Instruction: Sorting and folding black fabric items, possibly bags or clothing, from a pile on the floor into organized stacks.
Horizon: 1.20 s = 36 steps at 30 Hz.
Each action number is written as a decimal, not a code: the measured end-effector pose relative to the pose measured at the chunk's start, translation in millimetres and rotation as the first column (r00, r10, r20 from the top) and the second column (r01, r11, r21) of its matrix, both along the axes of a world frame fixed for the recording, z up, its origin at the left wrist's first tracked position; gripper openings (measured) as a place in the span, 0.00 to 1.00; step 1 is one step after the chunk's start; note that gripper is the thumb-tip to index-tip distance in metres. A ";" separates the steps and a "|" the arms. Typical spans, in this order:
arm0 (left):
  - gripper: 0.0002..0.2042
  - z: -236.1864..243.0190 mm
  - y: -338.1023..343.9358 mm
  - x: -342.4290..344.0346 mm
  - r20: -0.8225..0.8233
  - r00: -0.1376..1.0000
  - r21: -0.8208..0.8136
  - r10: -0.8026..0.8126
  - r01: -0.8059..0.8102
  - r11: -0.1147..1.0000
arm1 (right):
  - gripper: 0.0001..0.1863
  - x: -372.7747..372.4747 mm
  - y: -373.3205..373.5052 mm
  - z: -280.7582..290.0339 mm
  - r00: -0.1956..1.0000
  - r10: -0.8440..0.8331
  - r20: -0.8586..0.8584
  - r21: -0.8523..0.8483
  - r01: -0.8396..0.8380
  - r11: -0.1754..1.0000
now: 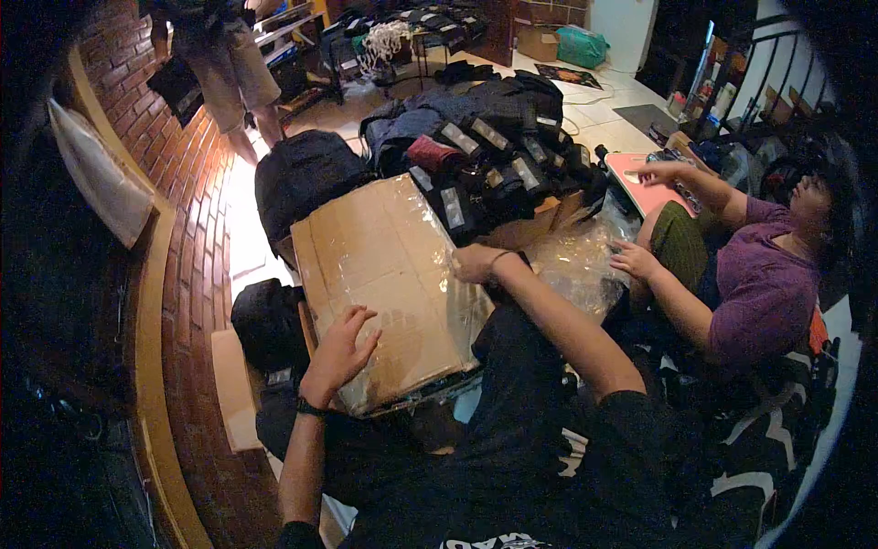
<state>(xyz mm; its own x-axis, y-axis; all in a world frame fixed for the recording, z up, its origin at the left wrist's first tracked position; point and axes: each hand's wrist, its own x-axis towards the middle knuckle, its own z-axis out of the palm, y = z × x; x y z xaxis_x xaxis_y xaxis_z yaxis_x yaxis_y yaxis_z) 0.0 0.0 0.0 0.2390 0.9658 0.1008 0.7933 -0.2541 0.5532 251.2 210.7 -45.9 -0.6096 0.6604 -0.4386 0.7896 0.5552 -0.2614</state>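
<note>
A large taped cardboard sheet or box top point(393, 233) lies slanted in front of me. Over its lower left part is my left hand point(345, 348), open, with fingers apart and slightly bent. My right hand point(471, 261) is at the board's right edge, fingers curled; what they hold, if anything, is hidden. Crumpled clear plastic point(572, 265) lies to the right. A black bag point(311, 188) sits beyond the board, beside a pile of black items with pale labels point(485, 174).
At right, a seated co-worker in purple point(759, 284) reaches toward a pink board point(640, 192) and the plastic. Someone in shorts point(229, 73) stands back left by the brick wall point(128, 73). Black bundles point(270, 320) are at left; a railing point(768, 64) is back right.
</note>
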 end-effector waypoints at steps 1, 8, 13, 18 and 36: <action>0.17 -4.2 -0.9 -3.2 -0.040 0.999 0.032 -0.002 0.003 0.999 | 0.24 -10.2 -2.1 2.6 0.985 0.050 0.163 -0.057 -0.041 0.998; 0.18 -1.9 28.1 -41.6 -0.275 0.961 -0.031 -0.036 0.028 0.999 | 0.25 -1.7 17.3 22.1 0.995 -0.085 0.056 0.106 0.079 0.991; 0.25 -37.5 76.3 -77.2 -0.202 0.979 -0.163 -0.030 -0.004 0.987 | 0.33 -14.0 48.3 10.9 0.993 -0.114 0.021 0.115 0.111 0.987; 0.28 -87.5 111.3 -90.6 -0.444 0.896 0.035 0.028 -0.013 0.999 | 0.38 -26.2 60.8 -35.8 0.984 0.044 -0.175 0.441 0.039 0.897; 0.31 -109.6 139.3 -98.1 -0.387 0.813 -0.296 -0.435 0.337 0.894 | 0.35 -34.8 74.8 -68.1 0.850 0.194 -0.489 0.248 -0.078 0.966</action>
<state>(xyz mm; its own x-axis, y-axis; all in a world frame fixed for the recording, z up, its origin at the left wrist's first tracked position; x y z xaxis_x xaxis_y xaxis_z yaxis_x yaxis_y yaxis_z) -98.1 139.3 -109.6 0.5677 0.7704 -0.2902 0.8220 -0.5108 0.2518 216.4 285.4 -114.0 -0.7978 0.5954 0.0951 0.4924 0.7344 -0.4671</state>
